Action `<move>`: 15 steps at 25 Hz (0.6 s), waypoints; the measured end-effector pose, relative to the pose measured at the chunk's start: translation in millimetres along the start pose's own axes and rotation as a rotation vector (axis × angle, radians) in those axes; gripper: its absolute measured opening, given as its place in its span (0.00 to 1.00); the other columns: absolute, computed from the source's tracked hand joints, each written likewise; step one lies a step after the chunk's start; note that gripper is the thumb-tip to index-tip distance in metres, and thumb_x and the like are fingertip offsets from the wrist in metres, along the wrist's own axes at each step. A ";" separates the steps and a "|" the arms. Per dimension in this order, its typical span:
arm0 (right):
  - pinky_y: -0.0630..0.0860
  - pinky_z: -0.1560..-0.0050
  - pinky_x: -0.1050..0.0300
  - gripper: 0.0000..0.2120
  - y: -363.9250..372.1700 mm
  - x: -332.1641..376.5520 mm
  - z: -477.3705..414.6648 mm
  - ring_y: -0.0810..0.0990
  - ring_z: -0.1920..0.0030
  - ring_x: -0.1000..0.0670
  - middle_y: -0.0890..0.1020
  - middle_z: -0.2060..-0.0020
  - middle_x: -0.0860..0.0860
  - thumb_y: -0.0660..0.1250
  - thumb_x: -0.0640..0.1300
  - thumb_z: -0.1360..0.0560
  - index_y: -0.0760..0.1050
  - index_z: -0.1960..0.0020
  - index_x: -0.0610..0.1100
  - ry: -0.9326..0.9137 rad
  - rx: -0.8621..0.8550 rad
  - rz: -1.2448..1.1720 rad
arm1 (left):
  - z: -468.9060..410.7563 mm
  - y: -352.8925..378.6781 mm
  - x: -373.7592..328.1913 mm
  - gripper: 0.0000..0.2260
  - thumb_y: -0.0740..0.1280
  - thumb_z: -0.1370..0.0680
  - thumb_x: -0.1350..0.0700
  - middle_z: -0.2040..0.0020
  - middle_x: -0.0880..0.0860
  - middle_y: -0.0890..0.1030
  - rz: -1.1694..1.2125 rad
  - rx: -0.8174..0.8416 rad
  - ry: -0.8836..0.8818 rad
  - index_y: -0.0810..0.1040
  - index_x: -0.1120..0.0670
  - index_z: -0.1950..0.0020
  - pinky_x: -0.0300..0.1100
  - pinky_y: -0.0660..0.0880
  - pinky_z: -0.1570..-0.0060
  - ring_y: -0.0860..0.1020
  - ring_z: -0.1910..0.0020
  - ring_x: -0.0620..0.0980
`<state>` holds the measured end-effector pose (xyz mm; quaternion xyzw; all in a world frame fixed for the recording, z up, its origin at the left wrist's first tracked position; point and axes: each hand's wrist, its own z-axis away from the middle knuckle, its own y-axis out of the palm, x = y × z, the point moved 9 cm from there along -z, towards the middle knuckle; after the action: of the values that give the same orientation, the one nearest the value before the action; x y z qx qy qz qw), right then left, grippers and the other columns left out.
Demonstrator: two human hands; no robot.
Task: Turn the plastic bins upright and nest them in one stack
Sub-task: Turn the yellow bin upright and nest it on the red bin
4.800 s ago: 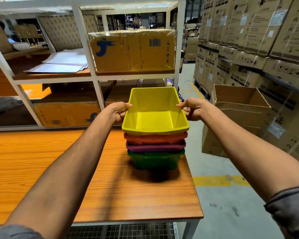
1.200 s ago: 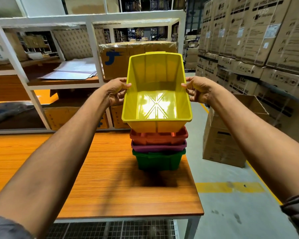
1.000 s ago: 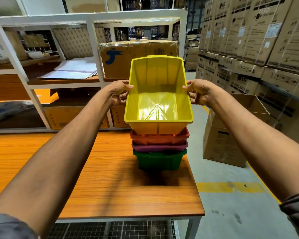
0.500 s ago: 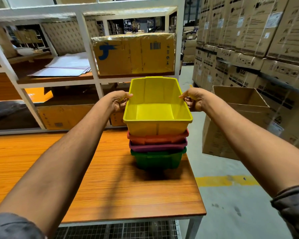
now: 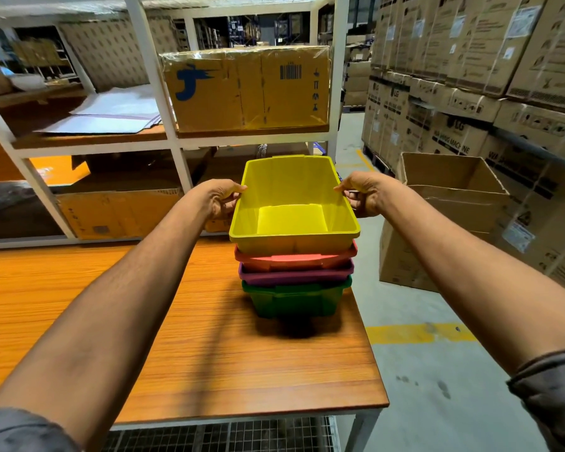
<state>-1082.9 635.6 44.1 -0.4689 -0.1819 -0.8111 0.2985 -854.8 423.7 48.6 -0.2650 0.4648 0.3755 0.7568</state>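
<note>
a dark grey left sleeve (image 5: pixel 20 432) and matching right sleeve (image 5: pixel 552 396), both creased and pushed up the arms.

Both hands, left hand (image 5: pixel 221 199) and right hand (image 5: pixel 361 194), grip the yellow bin (image 5: pixel 292 207). It sits upright atop red bin (image 5: pixel 296 260), purple bin (image 5: pixel 296 277) and green bin (image 5: pixel 296 298).

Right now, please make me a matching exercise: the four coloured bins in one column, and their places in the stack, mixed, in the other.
1. yellow bin
2. red bin
3. purple bin
4. green bin

a. lowest, on the table
b. just above the green one
c. top, gripped by left hand and right hand
d. just below the yellow one

Pairs: 1-c, 2-d, 3-b, 4-a.
</note>
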 end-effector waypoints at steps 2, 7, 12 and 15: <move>0.81 0.39 0.54 0.06 -0.8 -1.1 0.1 0.82 0.58 0.51 0.81 0.62 0.47 0.67 0.34 0.22 0.76 0.57 0.40 0.026 0.016 -0.034 | -0.2 -3.2 0.2 0.06 0.67 0.18 0.62 0.64 0.52 0.80 0.015 -0.004 -0.010 0.76 0.58 0.55 0.37 0.82 0.67 0.80 0.77 0.42; 0.83 0.43 0.55 0.03 -0.7 -0.4 -0.4 0.84 0.58 0.51 0.80 0.62 0.47 0.67 0.34 0.22 0.76 0.54 0.40 0.030 0.011 -0.008 | 8.0 -4.3 -0.8 0.09 0.66 0.17 0.63 0.72 0.53 0.80 0.036 -0.010 0.005 0.75 0.58 0.58 0.35 0.78 0.77 0.80 0.78 0.43; 0.74 0.59 0.62 0.05 -5.5 27.7 30.3 0.78 0.55 0.55 0.78 0.55 0.49 0.69 0.36 0.22 0.77 0.49 0.44 -0.220 -0.042 0.072 | 30.0 -13.1 -12.0 0.04 0.69 0.20 0.61 0.47 0.52 0.82 0.075 -0.081 0.154 0.81 0.55 0.47 0.37 0.78 0.59 0.81 0.53 0.45; 0.75 0.50 0.56 0.13 -10.8 38.1 62.3 0.78 0.43 0.51 0.81 0.46 0.49 0.71 0.36 0.24 0.79 0.41 0.46 -0.417 -0.014 0.095 | 64.4 -25.0 -16.3 0.13 0.71 0.21 0.61 0.40 0.52 0.82 0.094 -0.133 0.338 0.82 0.52 0.37 0.41 0.77 0.53 0.79 0.42 0.48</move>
<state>-1063.9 667.7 107.9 -0.6368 -0.2117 -0.6828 0.2888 -806.6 452.4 92.2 -0.3516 0.5714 0.3906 0.6303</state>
